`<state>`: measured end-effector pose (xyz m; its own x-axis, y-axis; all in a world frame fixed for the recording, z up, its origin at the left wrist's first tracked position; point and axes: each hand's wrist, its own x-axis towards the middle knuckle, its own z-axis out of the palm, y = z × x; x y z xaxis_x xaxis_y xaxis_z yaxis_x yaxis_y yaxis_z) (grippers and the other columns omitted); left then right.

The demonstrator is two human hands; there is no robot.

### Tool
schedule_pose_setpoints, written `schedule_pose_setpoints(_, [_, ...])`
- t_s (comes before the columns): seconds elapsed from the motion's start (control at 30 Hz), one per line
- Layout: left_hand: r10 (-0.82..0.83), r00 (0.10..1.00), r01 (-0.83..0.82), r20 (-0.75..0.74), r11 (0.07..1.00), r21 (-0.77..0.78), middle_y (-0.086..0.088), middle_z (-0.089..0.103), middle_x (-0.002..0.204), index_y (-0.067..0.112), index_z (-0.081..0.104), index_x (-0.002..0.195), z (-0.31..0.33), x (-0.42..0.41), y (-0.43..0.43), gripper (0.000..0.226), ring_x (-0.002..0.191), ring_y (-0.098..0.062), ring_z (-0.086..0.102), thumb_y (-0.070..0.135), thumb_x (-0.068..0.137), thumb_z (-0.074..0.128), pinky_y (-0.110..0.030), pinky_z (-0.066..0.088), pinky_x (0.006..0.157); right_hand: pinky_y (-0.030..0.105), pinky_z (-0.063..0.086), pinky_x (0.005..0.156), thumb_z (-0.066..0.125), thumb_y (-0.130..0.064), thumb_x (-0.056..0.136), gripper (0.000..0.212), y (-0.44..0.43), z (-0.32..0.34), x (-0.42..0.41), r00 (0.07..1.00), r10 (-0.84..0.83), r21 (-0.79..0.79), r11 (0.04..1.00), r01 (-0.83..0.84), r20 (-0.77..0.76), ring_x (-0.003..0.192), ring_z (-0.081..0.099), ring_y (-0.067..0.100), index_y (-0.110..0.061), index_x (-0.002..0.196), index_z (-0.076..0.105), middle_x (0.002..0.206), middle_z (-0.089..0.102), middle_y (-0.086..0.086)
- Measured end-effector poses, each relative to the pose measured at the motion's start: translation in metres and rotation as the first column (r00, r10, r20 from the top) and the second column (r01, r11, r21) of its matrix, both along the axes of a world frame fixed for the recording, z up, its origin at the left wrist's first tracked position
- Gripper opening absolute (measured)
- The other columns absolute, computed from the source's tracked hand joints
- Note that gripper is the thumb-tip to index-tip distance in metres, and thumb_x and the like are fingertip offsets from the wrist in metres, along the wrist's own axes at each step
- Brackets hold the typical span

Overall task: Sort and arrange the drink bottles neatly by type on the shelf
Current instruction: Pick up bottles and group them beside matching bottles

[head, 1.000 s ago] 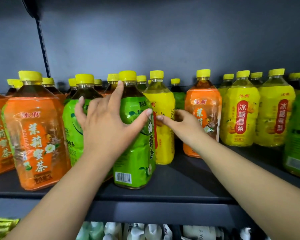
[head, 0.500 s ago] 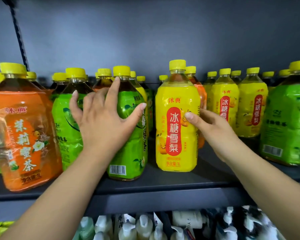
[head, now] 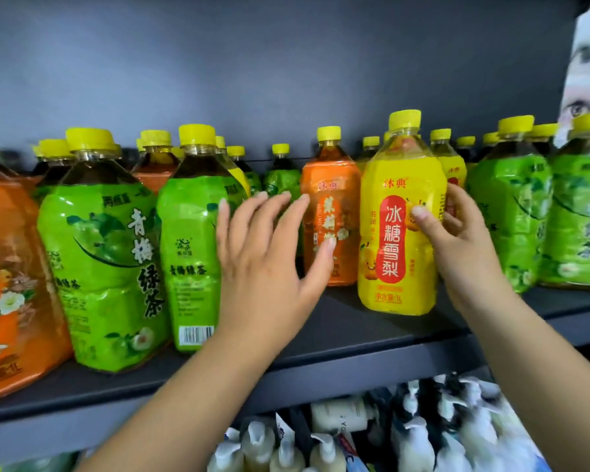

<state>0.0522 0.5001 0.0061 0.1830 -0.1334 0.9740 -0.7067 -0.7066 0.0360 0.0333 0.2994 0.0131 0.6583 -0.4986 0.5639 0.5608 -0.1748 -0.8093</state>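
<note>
A matt dark grey back wall fills the view from 10 to 2 o'clock. Below it a dark grey shelf runs from 9 to 3 o'clock, tilting up toward the right in this wide view. Its front strip is bare at 6 o'clock.

At 9 o'clock, nearest the camera, stands a large orange bottle with a flower print. Just to its right are two green bottles, the first green bottle with its label facing out and the second green bottle turned barcode-side out. Both show dark brown drink at the shoulder. More green bottles crowd 3 o'clock.

Right of centre the yellow bottle stands upright near the front edge. The right hand grips it, thumb on the red label and fingers round its far side. Just behind, at its left, is a smaller orange bottle of amber drink.

The left hand is spread wide at centre, in front of the gap between the second green bottle and that orange one. I cannot tell whether it touches either.

All the caps are yellow. At 5 o'clock, on the level below, sit pale pump bottles.
</note>
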Motion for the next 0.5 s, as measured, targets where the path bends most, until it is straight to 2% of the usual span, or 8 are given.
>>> schedule_pose_setpoints(0.1, [-0.081,0.994,0.080,-0.074,0.997,-0.019,-0.014,0.060,0.120,0.003,0.055,0.122,0.009,-0.002,-0.022,0.055,0.119,-0.023,0.037,0.042,0.084,0.048,-0.036,0.025,0.105,0.022,0.046,0.071,0.060,-0.026,0.086,0.058,-0.012,0.001,0.010,1.000,-0.027,0.016,0.999,0.027,-0.014,0.093,0.054,0.003,-0.024,0.137,0.033,0.122,0.045,0.000])
schedule_pose_setpoints(0.17, [-0.098,0.947,0.072,-0.305,0.993,-0.095,-0.012,0.051,0.133,0.006,0.045,0.132,0.021,0.010,-0.037,0.062,0.127,-0.024,0.034,0.046,0.085,0.053,-0.029,0.019,0.106,0.025,0.045,0.078,0.060,-0.027,0.086,0.059,-0.022,0.002,0.017,0.999,-0.031,0.008,0.999,0.031,-0.029,0.103,0.051,0.012,-0.022,0.138,0.031,0.122,0.044,0.001])
schedule_pose_setpoints(0.2, [-0.126,0.887,0.061,-0.445,0.986,-0.157,-0.010,0.043,0.140,0.009,0.037,0.138,0.026,0.022,-0.043,0.068,0.132,-0.024,0.031,0.047,0.085,0.055,-0.030,0.018,0.109,0.025,0.044,0.080,0.060,-0.027,0.087,0.060,-0.026,0.001,0.022,0.999,-0.029,0.006,1.000,0.029,-0.042,0.105,0.049,0.013,-0.021,0.138,0.030,0.122,0.043,0.000])
schedule_pose_setpoints(0.27, [-0.277,0.706,0.049,-0.652,0.937,-0.346,-0.008,0.030,0.149,0.014,0.021,0.145,0.035,0.048,-0.057,0.081,0.137,-0.024,0.027,0.050,0.082,0.058,-0.038,0.023,0.113,0.032,0.045,0.089,0.058,-0.028,0.088,0.061,-0.033,0.001,0.032,0.998,-0.010,0.008,1.000,0.011,-0.059,0.110,0.047,0.014,-0.022,0.140,0.027,0.126,0.042,0.001])
schedule_pose_setpoints(0.37, [-0.494,0.466,0.021,-0.734,0.836,-0.549,-0.007,0.029,0.150,0.021,0.008,0.147,0.036,0.077,-0.071,0.094,0.133,-0.028,0.035,0.052,0.077,0.063,-0.043,0.033,0.107,0.046,0.038,0.104,0.060,-0.038,0.085,0.067,-0.038,-0.004,0.048,0.995,-0.041,-0.025,0.999,0.039,-0.087,0.125,0.043,0.024,-0.027,0.141,0.025,0.142,0.037,0.006])
schedule_pose_setpoints(0.43, [-0.620,0.314,0.044,-0.719,0.766,-0.641,-0.008,0.040,0.143,0.022,0.016,0.145,0.029,0.088,-0.078,0.091,0.120,-0.026,0.048,0.054,0.074,0.063,-0.039,0.041,0.098,0.051,0.038,0.103,0.064,-0.052,0.074,0.078,-0.039,-0.007,0.055,0.994,-0.022,-0.039,0.999,0.018,-0.109,0.127,0.041,0.027,-0.032,0.139,0.026,0.144,0.035,0.008])
schedule_pose_setpoints(0.47, [-0.652,0.275,0.056,-0.706,0.744,-0.666,-0.008,0.048,0.138,0.021,0.025,0.142,0.026,0.091,-0.080,0.085,0.110,-0.023,0.053,0.054,0.073,0.063,-0.036,0.043,0.092,0.052,0.040,0.101,0.065,-0.059,0.065,0.087,-0.040,-0.007,0.058,0.993,0.019,-0.029,0.999,-0.023,-0.120,0.126,0.042,0.028,-0.035,0.138,0.026,0.143,0.035,0.007])
schedule_pose_setpoints(0.5, [-0.649,0.288,0.063,-0.704,0.747,-0.662,-0.007,0.053,0.132,0.020,0.033,0.138,0.025,0.091,-0.081,0.079,0.103,-0.020,0.056,0.054,0.073,0.063,-0.033,0.043,0.087,0.053,0.042,0.099,0.068,-0.061,0.058,0.093,-0.041,-0.007,0.061,0.989,0.060,-0.016,0.998,-0.063,-0.134,0.125,0.044,0.029,-0.038,0.137,0.024,0.142,0.036,0.006])
